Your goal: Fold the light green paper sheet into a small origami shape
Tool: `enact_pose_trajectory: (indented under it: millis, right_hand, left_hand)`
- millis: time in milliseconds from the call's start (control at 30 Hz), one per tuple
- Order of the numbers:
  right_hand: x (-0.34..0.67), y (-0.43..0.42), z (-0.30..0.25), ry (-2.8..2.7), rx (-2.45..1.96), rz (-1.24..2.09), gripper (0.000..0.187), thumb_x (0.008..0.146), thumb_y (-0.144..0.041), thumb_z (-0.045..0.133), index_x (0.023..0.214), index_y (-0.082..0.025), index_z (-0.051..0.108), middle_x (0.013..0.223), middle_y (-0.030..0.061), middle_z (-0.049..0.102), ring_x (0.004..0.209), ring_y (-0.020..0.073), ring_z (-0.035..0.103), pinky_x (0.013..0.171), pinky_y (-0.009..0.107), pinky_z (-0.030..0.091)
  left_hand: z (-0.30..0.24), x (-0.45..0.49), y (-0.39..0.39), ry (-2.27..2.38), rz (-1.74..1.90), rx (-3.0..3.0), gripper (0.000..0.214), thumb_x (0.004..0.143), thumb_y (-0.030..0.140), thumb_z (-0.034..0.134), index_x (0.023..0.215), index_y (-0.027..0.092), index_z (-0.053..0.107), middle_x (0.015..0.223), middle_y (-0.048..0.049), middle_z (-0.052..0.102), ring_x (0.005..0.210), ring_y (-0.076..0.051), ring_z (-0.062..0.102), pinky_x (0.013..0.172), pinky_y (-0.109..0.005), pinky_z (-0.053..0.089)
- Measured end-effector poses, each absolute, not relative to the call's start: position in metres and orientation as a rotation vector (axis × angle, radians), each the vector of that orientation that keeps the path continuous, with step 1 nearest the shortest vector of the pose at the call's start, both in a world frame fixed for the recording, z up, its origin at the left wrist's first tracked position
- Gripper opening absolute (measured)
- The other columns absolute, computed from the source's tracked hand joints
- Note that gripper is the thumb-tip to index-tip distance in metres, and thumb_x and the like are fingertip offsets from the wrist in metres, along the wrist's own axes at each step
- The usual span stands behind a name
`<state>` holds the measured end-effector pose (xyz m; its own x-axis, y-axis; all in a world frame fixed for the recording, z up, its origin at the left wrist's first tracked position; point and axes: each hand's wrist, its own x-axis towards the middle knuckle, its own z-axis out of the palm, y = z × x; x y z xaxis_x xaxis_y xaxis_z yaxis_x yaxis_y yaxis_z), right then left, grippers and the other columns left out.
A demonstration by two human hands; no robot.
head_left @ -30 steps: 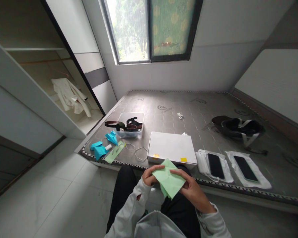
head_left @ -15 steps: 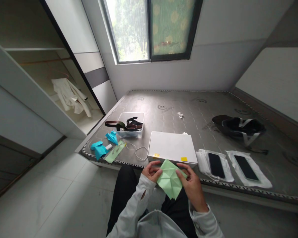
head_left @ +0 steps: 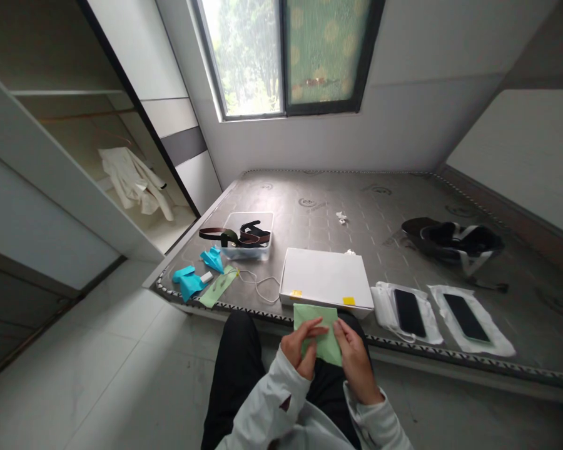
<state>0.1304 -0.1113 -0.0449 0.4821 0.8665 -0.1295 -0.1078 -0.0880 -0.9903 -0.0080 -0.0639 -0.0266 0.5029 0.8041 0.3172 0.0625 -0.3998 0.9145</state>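
Green paper (head_left: 326, 325), folded, over lap just before white box (head_left: 326, 281) on bed (head_left: 403, 212), pinched between left hand (head_left: 301, 344) and right hand (head_left: 354, 350); risk: crooked crease from uneven finger pressure.

White walls, pale tiled floor (head_left: 98, 369), daylit window (head_left: 281, 56) (half screened).

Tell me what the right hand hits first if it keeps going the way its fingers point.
Likely the white box: the right hand, gripping the green paper, points up toward it, though depth is unclear.
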Motion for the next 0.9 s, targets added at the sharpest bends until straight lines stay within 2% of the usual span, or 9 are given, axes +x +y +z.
enact_pose_trajectory:
  millis: [67, 133, 233, 300, 467, 600, 667, 767, 900]
  right_hand:
    - [0.141, -0.11, -0.044, -0.693, -1.379, 1.039, 0.062, 0.077, -0.069, 0.061, 0.107, -0.016, 0.07, 0.099, 0.0138, 0.074, 0.094, 0.0324, 0.069, 0.08, 0.045, 0.057]
    - [0.15, -0.111, -0.039, -0.69, -1.34, 1.102, 0.059, 0.076, -0.066, 0.064, 0.108, -0.017, 0.07, 0.094, 0.0123, 0.075, 0.088, 0.0314, 0.07, 0.073, 0.043, 0.058]
    - [0.158, -0.111, -0.03, -0.682, -1.317, 1.144, 0.057, 0.075, -0.063, 0.067, 0.109, -0.017, 0.07, 0.089, 0.0111, 0.075, 0.082, 0.03, 0.07, 0.069, 0.041, 0.058]
    - [0.159, -0.111, -0.026, -0.714, -1.321, 1.171, 0.058, 0.076, -0.064, 0.066, 0.112, -0.018, 0.069, 0.088, 0.0107, 0.075, 0.079, 0.0291, 0.07, 0.066, 0.04, 0.058]
    - [0.154, -0.11, -0.026, -0.741, -1.286, 1.279, 0.066, 0.077, -0.063, 0.065, 0.127, -0.02, 0.057, 0.088, 0.0087, 0.074, 0.068, 0.0251, 0.069, 0.061, 0.036, 0.056]
    - [0.152, -0.113, -0.025, -0.731, -1.251, 1.27, 0.074, 0.077, -0.058, 0.067, 0.138, -0.024, 0.04, 0.089, 0.0071, 0.073, 0.064, 0.0216, 0.067, 0.058, 0.032, 0.054]
    - [0.154, -0.117, -0.02, -0.802, -1.273, 1.214, 0.067, 0.079, -0.059, 0.065, 0.133, -0.025, 0.044, 0.098, 0.0082, 0.071, 0.072, 0.0221, 0.069, 0.061, 0.032, 0.054]
    - [0.161, -0.124, -0.011, -1.036, -1.319, 1.176, 0.054, 0.078, -0.061, 0.064, 0.116, -0.023, 0.059, 0.109, 0.0087, 0.068, 0.092, 0.0244, 0.067, 0.071, 0.03, 0.055]
    - [0.168, -0.128, -0.01, -1.214, -1.353, 1.216, 0.049, 0.074, -0.052, 0.073, 0.111, -0.021, 0.068, 0.108, 0.0067, 0.068, 0.095, 0.0247, 0.064, 0.08, 0.031, 0.054]
  left_hand:
    - [-0.028, -0.019, -0.053, 0.695, 1.082, 1.95, 0.037, 0.086, 0.028, 0.047, 0.113, 0.019, 0.07, 0.108, -0.0123, 0.074, 0.104, -0.026, 0.067, 0.096, -0.039, 0.049]
    - [-0.029, -0.03, -0.042, 0.682, 1.101, 2.082, 0.034, 0.085, 0.03, 0.049, 0.105, 0.021, 0.074, 0.124, -0.0138, 0.066, 0.114, -0.029, 0.06, 0.1, -0.043, 0.045]
    - [-0.033, -0.043, -0.029, 0.628, 0.908, 2.112, 0.032, 0.082, 0.033, 0.058, 0.108, 0.023, 0.074, 0.145, -0.0129, 0.049, 0.122, -0.029, 0.056, 0.097, -0.04, 0.047]
    - [-0.035, -0.046, -0.024, 0.503, 0.788, 2.041, 0.032, 0.079, 0.034, 0.066, 0.108, 0.023, 0.074, 0.146, -0.014, 0.048, 0.116, -0.027, 0.061, 0.095, -0.037, 0.05]
    - [-0.039, -0.042, -0.022, 0.446, 0.796, 1.91, 0.023, 0.076, 0.028, 0.072, 0.097, 0.02, 0.078, 0.121, -0.0144, 0.067, 0.106, -0.026, 0.067, 0.091, -0.033, 0.053]
    - [-0.039, -0.036, -0.024, 0.621, 0.813, 1.815, 0.018, 0.075, 0.028, 0.071, 0.089, 0.018, 0.079, 0.101, -0.013, 0.074, 0.084, -0.021, 0.07, 0.065, -0.025, 0.054]
    - [-0.042, -0.034, -0.025, 0.712, 0.838, 1.743, 0.02, 0.076, 0.032, 0.071, 0.082, 0.015, 0.079, 0.092, -0.0125, 0.075, 0.067, -0.017, 0.067, 0.054, -0.022, 0.049]
    - [-0.048, -0.032, -0.024, 0.891, 0.881, 1.605, 0.028, 0.076, 0.039, 0.072, 0.077, 0.012, 0.078, 0.074, -0.0091, 0.073, 0.046, -0.009, 0.051, 0.044, -0.02, 0.037]
    - [-0.054, -0.031, -0.024, 0.988, 0.856, 1.444, 0.039, 0.071, 0.048, 0.075, 0.08, 0.01, 0.076, 0.053, -0.0018, 0.061, 0.042, -0.006, 0.044, 0.041, -0.018, 0.032]
